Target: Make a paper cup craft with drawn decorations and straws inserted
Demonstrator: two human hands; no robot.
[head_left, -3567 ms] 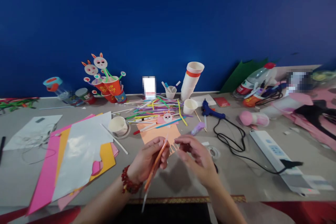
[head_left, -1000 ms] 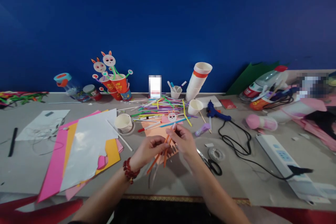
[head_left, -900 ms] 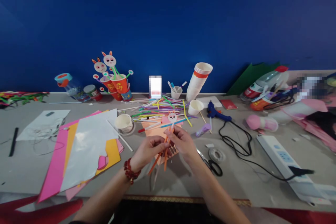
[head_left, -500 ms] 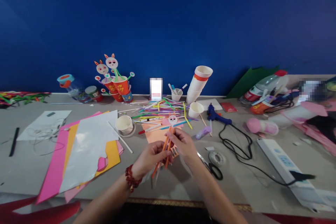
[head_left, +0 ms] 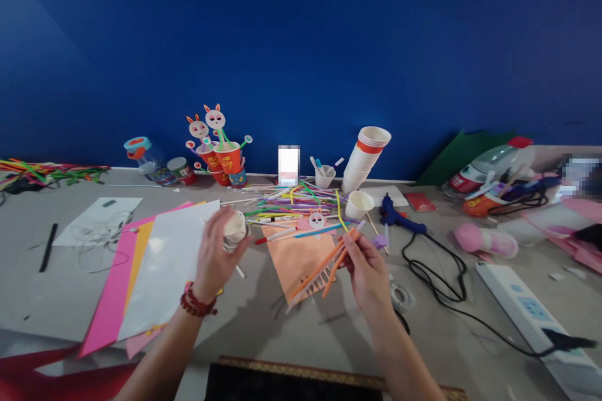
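Observation:
My right hand point(head_left: 365, 266) pinches a pair of thin orange straws point(head_left: 322, 263) near their upper ends. They slant down to the left over a sheet of orange paper point(head_left: 286, 250) with small cut-outs along its lower edge. My left hand point(head_left: 215, 257) is open, thumb and fingers apart, beside a white paper cup point(head_left: 234, 224); I cannot tell whether it touches the cup. A small rabbit face cut-out point(head_left: 316, 219) lies at the back of the orange sheet, close to a heap of coloured straws point(head_left: 301, 197).
Coloured paper sheets point(head_left: 164, 269) lie on the left. Behind stand rabbit cup figures point(head_left: 228, 156) and a leaning stack of paper cups point(head_left: 364, 160). A glue gun point(head_left: 399, 216), its black cord, a tape roll point(head_left: 401, 294) and a power strip point(head_left: 522, 301) lie on the right.
My left hand has let go of the orange straws and moved left to the paper cup. My right hand has moved right and down, still holding the straws. The view has shifted slightly.

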